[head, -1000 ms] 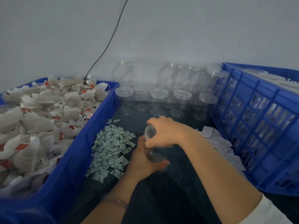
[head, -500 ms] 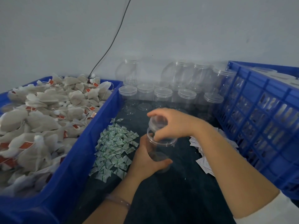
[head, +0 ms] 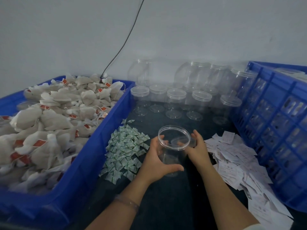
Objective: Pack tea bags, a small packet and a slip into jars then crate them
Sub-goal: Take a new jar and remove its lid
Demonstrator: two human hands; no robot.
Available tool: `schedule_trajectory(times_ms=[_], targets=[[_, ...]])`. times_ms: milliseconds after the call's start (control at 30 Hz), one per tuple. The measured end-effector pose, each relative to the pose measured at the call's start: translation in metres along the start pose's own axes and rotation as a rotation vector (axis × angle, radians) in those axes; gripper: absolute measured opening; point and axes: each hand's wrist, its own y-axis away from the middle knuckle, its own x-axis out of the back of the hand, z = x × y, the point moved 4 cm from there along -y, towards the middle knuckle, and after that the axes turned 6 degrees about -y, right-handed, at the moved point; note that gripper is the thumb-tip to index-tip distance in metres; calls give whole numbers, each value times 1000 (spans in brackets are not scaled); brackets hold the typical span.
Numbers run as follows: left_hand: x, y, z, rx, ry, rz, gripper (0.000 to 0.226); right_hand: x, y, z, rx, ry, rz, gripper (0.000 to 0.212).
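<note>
At the middle of the dark tabletop [head: 174, 205], the left hand [head: 157, 158] grips a clear jar [head: 172, 147] from its left side, with the fingers wrapped round the far wall and the thumb laid across the near wall. The jar stands upright, mouth open, its base on the tabletop.

The right hand [head: 198, 149] is held against the jar's right side at rim height. Its fingers curl round what appears to be the clear lid [head: 191, 142], part of which shows through the jar wall.

Change from half a second earlier: the lid was then held just above the jar's mouth. It now sits lower, beside the jar, and the mouth is uncovered. One second earlier the right hand lay on top of the jar with the lid in place. The left hand's grip is unchanged across all three moments. A thin clear bracelet [head: 127, 202] circles the left wrist.

Just left of the jar lies a heap of small green-and-white packets [head: 126, 151]. Right of the jar is a scatter of white printed slips [head: 235, 155]. Farther left, beyond the packets, a blue tub [head: 99, 146] is heaped with tea bags [head: 54, 120] bearing red tags. Farther right, beyond the slips, stands a blue lattice crate [head: 274, 123].

Behind the jar, rows of lidded clear jars [head: 176, 98] stand against the grey wall [head: 66, 30]. A dark cable [head: 123, 45] runs down the wall toward the tub.
</note>
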Motion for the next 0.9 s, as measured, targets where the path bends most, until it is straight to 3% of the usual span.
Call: schedule_trajectory(times_ms=[133, 267, 300, 400, 500, 633, 700, 767, 833, 900], targets=[[5, 3, 6, -12, 86, 37, 68, -2, 4, -4, 48, 84, -46, 84], [6, 5, 7, -18, 144, 67, 70, 7, 24, -12, 275, -74, 208, 28], [7, 5, 8, -22, 137, 79, 70, 3, 30, -14, 277, -164, 175, 26], [8, 5, 10, -46, 123, 88, 62, -25, 42, -17, 134, -350, -72, 55], [9, 10, 22, -74, 170, 116, 53, -46, 41, -29, 30, -435, -36, 58], [34, 12, 63, -95, 192, 452, 24, -75, 38, -65, 2, -592, -42, 69], [58, 10, 89, -70, 213, 624, 42, -94, 42, -91, 95, -588, -104, 70], [82, 2, 111, -61, 203, 673, 52, -106, 46, -118, 240, -581, -145, 65], [98, -9, 122, -4, 207, 626, 59, -113, 47, -139, 347, -578, -194, 59], [108, -19, 123, 94, 194, 541, 67, -119, 48, -147, 405, -541, -257, 66]])
